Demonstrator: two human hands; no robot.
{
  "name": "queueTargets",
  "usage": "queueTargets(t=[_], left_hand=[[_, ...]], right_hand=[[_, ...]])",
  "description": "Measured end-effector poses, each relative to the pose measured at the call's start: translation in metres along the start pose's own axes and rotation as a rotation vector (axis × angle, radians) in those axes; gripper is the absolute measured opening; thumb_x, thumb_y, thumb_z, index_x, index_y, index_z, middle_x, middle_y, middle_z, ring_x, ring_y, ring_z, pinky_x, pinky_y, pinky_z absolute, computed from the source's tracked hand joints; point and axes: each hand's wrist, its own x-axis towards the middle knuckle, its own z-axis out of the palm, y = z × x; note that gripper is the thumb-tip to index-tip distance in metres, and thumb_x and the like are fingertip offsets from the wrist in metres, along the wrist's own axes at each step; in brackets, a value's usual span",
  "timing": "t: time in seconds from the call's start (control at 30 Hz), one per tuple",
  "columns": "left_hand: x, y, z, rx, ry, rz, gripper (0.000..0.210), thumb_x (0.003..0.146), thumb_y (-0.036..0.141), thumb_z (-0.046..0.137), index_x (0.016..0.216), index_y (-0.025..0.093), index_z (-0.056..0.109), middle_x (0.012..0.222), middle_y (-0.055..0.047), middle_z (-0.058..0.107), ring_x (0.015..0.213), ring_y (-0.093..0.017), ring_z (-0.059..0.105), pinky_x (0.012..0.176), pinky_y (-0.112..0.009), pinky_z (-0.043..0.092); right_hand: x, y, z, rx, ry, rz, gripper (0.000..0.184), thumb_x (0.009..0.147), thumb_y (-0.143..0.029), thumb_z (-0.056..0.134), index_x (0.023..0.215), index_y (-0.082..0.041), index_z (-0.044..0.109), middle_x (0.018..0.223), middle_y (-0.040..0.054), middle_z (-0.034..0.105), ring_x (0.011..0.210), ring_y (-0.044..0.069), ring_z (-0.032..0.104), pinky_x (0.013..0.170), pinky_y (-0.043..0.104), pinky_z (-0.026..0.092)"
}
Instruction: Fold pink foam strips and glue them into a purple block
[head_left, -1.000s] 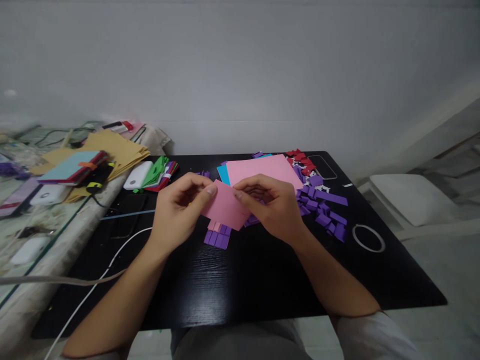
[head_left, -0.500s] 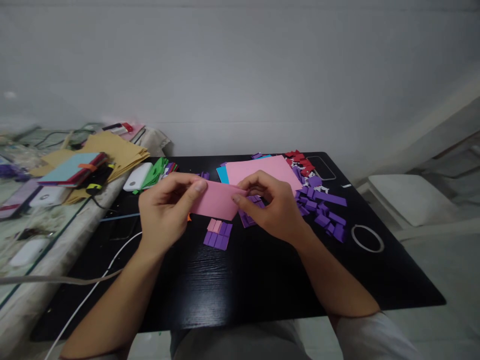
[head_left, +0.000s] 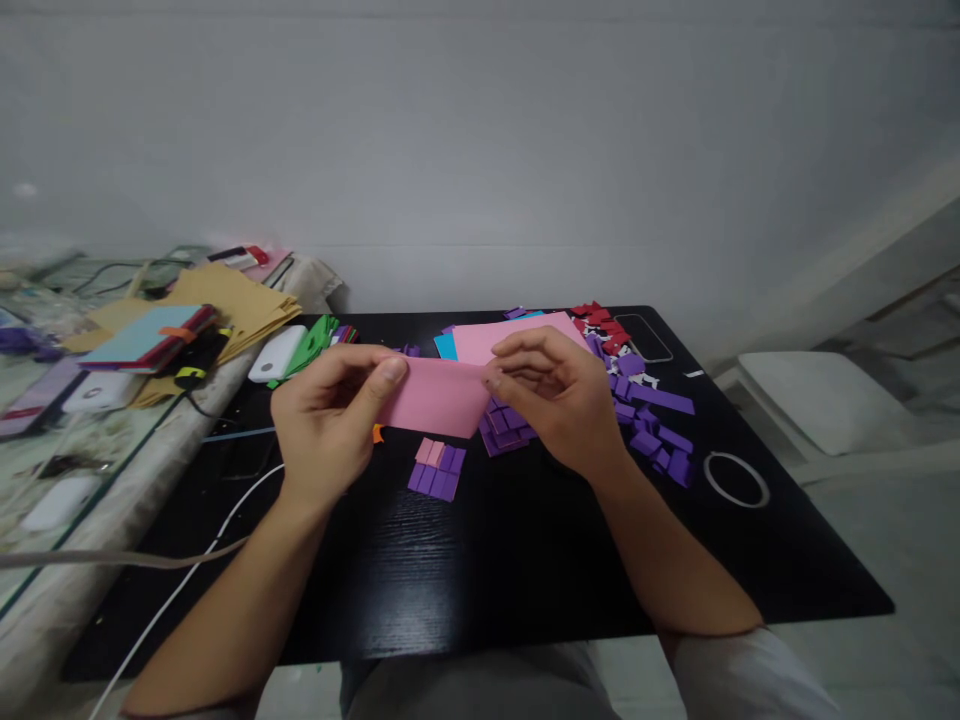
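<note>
A small pink paper sheet [head_left: 439, 395] is held up above the black table. My left hand [head_left: 326, 420] pinches its left end between thumb and fingers. At the upper right corner, the thumb and fingertips of my right hand [head_left: 562, 400] close on the sheet's edge, the other fingers loosely curled. Just below the sheet lies a small block of purple and pink folded paper pieces [head_left: 436, 480]. Behind the right hand are more purple folded pieces [head_left: 506, 425], partly covered, and a large pink paper sheet [head_left: 480, 340] over blue paper.
Purple paper pieces [head_left: 637, 410] and red scraps [head_left: 600, 325] lie at the right, near a white ring [head_left: 735, 480]. At left are green paper strips [head_left: 319, 340], a white device [head_left: 276, 355], brown envelopes [head_left: 247, 310] and a white cable [head_left: 232, 515]. A white stool [head_left: 821, 400] stands at right.
My right hand has shifted slightly right along the pink sheet to its corner, its fingers a little more extended. The sheet's right part has flattened out. My left hand keeps its grip.
</note>
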Motion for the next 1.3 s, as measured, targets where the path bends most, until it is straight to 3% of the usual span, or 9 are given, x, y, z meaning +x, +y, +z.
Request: queueTargets(t=[0.37, 0.57, 0.77, 1.03, 1.3], left_hand=[[0.0, -0.002, 0.0, -0.024, 0.07, -0.058, 0.012, 0.088, 0.036, 0.083, 0.087, 0.025, 0.08, 0.08, 0.001, 0.074, 0.067, -0.013, 0.066, 0.061, -0.026, 0.054], [-0.001, 0.003, 0.001, 0.039, 0.092, 0.092, 0.003, 0.092, 0.028, 0.08, 0.091, 0.025, 0.08, 0.08, 0.002, 0.076, 0.068, -0.011, 0.068, 0.063, -0.024, 0.055], [-0.005, 0.001, 0.0, 0.172, 0.058, 0.288, 0.008, 0.093, 0.021, 0.076, 0.098, 0.026, 0.08, 0.084, 0.003, 0.078, 0.073, -0.013, 0.071, 0.069, -0.026, 0.056], [-0.008, 0.004, -0.002, 0.213, 0.037, 0.334, 0.014, 0.091, 0.015, 0.076, 0.1, 0.026, 0.08, 0.087, 0.002, 0.08, 0.075, -0.014, 0.073, 0.071, -0.027, 0.057], [-0.008, 0.005, -0.002, 0.233, 0.024, 0.359, 0.016, 0.09, 0.014, 0.077, 0.1, 0.027, 0.08, 0.087, 0.002, 0.082, 0.074, -0.014, 0.074, 0.07, -0.028, 0.058]], right_hand=[[-0.001, -0.005, 0.002, 0.031, 0.014, 0.008, 0.03, 0.08, -0.025, 0.09, 0.101, -0.023, 0.069, 0.085, -0.0013, 0.08, 0.083, 0.015, 0.079, 0.077, 0.027, 0.065], [-0.001, 0.001, 0.0, -0.013, -0.07, -0.027, 0.024, 0.08, -0.031, 0.091, 0.092, -0.023, 0.071, 0.09, -0.0001, 0.078, 0.084, 0.015, 0.077, 0.079, 0.027, 0.066], [-0.002, 0.004, -0.001, -0.136, -0.044, -0.067, 0.019, 0.085, -0.028, 0.087, 0.094, -0.024, 0.071, 0.091, -0.0008, 0.079, 0.086, 0.015, 0.079, 0.081, 0.028, 0.067], [0.0, 0.004, -0.004, -0.19, -0.045, -0.038, 0.026, 0.082, -0.037, 0.09, 0.093, -0.024, 0.071, 0.091, 0.0009, 0.081, 0.084, 0.018, 0.08, 0.077, 0.031, 0.066], [0.003, 0.003, -0.009, -0.122, -0.034, 0.025, 0.024, 0.077, -0.035, 0.094, 0.084, -0.022, 0.075, 0.081, 0.0002, 0.081, 0.076, 0.017, 0.079, 0.074, 0.03, 0.066]])
